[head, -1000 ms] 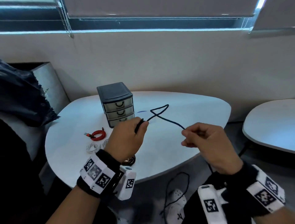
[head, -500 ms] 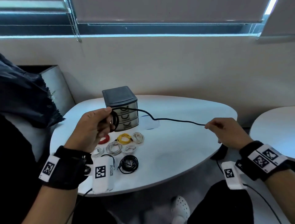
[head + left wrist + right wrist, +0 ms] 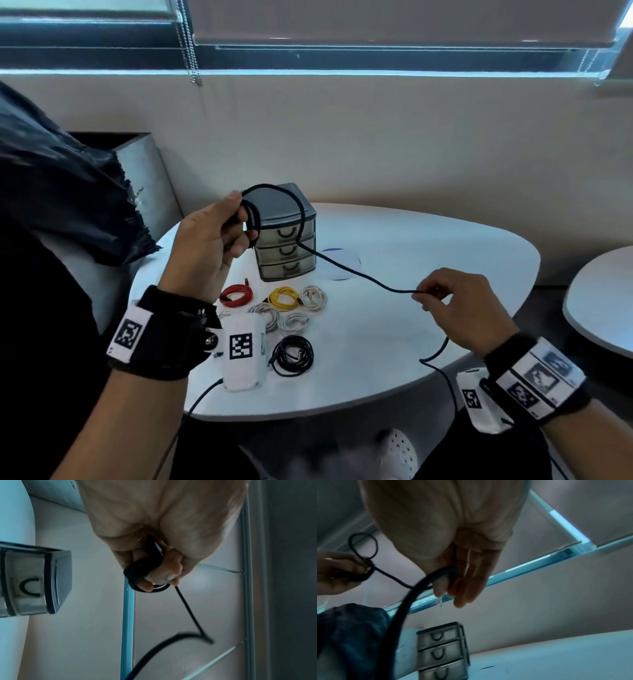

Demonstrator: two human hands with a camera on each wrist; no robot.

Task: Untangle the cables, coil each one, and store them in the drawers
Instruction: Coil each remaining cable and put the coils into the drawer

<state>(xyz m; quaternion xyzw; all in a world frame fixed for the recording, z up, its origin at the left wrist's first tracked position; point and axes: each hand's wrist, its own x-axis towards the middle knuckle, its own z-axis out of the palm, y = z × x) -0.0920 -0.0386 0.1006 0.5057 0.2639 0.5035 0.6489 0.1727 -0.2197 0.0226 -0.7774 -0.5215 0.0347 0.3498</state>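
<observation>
Cable [image 3: 346, 270] tail drops past table [image 3: 428, 240] edge, end out of frame. Left hand [image 3: 205, 246] covers part of the coil. Cable blurred in left-wrist view. Drawer [image 3: 286, 251] contents unreadable.

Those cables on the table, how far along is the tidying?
Done: coils lie on the table, among them a red coil and a yellow coil. In hand: the left hand holds loops of the black cable, the right hand feeds it. Left: storing; the drawers are shut.
</observation>
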